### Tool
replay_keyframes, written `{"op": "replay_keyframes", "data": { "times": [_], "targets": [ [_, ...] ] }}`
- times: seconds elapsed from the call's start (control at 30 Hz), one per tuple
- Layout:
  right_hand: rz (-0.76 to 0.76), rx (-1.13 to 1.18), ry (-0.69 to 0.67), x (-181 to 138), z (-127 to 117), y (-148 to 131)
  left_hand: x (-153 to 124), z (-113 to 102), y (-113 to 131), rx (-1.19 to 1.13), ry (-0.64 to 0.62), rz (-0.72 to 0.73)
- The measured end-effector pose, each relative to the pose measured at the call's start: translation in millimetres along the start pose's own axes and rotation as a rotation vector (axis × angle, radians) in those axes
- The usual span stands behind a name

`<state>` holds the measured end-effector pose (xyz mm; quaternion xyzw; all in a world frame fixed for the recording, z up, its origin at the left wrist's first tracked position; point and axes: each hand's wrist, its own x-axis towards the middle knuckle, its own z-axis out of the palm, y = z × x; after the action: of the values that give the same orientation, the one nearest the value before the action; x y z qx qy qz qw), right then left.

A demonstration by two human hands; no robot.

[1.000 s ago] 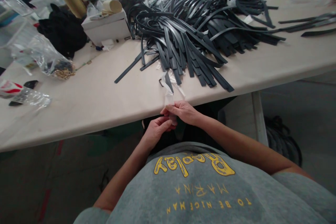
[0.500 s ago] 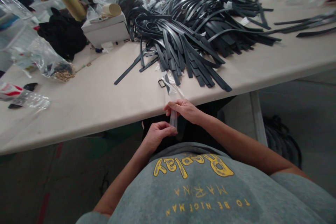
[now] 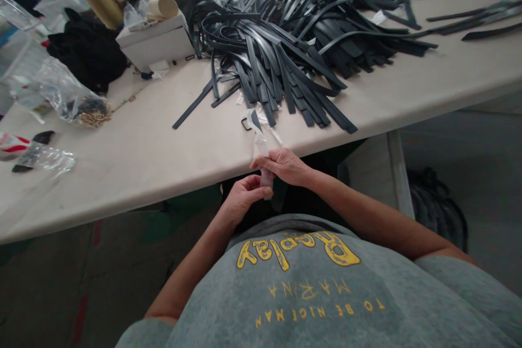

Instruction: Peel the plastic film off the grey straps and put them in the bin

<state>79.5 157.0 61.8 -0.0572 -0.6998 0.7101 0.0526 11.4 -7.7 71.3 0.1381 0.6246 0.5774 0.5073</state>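
Note:
Both hands are closed on a translucent whitish strip (image 3: 266, 178), perhaps thin plastic film, just off the table's front edge. My left hand (image 3: 244, 194) pinches its lower end between thumb and fingers. Higher up, my right hand (image 3: 287, 166) grips the same strip, its fingers bent over it. Past the right hand, whitish film (image 3: 260, 144) runs onto the table, with a dark strap end (image 3: 255, 119) showing in it. Beside this lies a small dark rectangular buckle (image 3: 245, 124), partly covered. A large heap of dark straps (image 3: 281, 65) spreads just beyond.
A white box (image 3: 157, 46) with a tape roll (image 3: 163, 8) stands left of the heap. Black cloth (image 3: 87, 54) and a clear bag of small metal parts (image 3: 87, 111) lie farther left. Loose straps (image 3: 477, 24) are at right. The table edge (image 3: 196, 187) runs before me.
The view has shifted slightly, so the table's things sit a little higher. My hands are closer together on the strip, and the film beyond the right hand now stands out more, partly covering the buckle.

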Motion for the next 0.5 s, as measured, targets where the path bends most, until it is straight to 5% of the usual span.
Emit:
{"op": "replay_keyframes", "data": {
  "times": [0.23, 0.5],
  "targets": [
    [-0.008, -0.430, -0.018, -4, -2, -4, 7, 0, -11, 0.178, -0.016, -0.012],
    [-0.079, -0.776, -0.114, -8, -6, -18, 21, -4, -22, 0.198, -0.239, -0.045]
  ]
}}
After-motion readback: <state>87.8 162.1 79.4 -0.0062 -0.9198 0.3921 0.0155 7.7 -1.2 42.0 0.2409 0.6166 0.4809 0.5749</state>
